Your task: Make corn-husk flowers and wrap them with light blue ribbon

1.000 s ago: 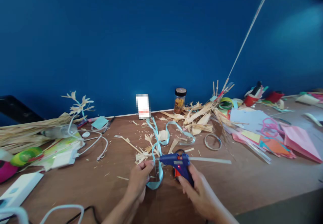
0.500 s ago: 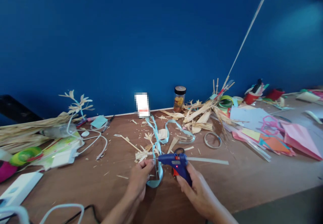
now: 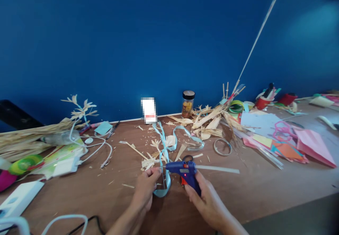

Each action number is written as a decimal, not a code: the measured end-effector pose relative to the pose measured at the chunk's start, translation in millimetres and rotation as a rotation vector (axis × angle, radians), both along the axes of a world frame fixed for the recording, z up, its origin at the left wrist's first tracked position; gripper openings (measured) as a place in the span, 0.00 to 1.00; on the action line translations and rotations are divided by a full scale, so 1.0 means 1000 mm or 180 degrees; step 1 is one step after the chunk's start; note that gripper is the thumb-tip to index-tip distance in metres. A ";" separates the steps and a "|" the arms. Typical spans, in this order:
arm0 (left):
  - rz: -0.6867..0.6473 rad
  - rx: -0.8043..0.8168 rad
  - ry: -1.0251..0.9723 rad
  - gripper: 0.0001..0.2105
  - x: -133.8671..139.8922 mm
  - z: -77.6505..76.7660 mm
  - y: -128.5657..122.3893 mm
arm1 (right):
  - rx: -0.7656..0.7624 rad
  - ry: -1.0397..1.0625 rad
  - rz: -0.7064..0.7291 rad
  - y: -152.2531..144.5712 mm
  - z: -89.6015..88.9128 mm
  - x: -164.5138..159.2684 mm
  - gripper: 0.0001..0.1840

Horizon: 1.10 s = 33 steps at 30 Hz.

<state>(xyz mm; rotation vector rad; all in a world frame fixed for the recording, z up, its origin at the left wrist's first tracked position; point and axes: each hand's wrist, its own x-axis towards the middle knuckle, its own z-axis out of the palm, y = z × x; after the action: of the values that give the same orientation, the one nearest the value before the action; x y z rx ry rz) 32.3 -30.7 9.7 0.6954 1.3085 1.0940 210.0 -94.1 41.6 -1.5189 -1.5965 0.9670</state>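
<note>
My right hand (image 3: 202, 196) is wrapped round the handle of a blue hot glue gun (image 3: 182, 168), whose small red light is lit. A clear glue stick (image 3: 218, 169) juts from its back. The nozzle points left, right by the fingertips of my left hand (image 3: 148, 185). Those fingers pinch a thin, light blue-wrapped stem that runs up towards a pale corn husk flower (image 3: 155, 144); the grip hides part of it. Light blue ribbon (image 3: 162, 193) loops beside and below my left fingers and trails back across the table.
A lidded jar (image 3: 188, 104) stands by the wall. Dried husks (image 3: 209, 120), a tape ring (image 3: 222, 146), coloured papers (image 3: 312, 145) and pink scissors (image 3: 283, 131) lie to the right. A white power strip (image 3: 21, 199), white cables (image 3: 106, 143) and another husk flower (image 3: 84, 108) are left.
</note>
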 end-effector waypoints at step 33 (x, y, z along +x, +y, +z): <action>-0.0215 0.0076 0.0036 0.13 0.006 0.017 -0.002 | 0.0479 -0.3432 -0.2203 0.000 -0.047 0.125 0.20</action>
<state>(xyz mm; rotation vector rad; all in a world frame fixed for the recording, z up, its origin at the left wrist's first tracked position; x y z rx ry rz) 38.4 -32.2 26.8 0.7592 1.2743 1.0540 334.6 -94.0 -5.6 -2.4108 -1.4793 -0.4499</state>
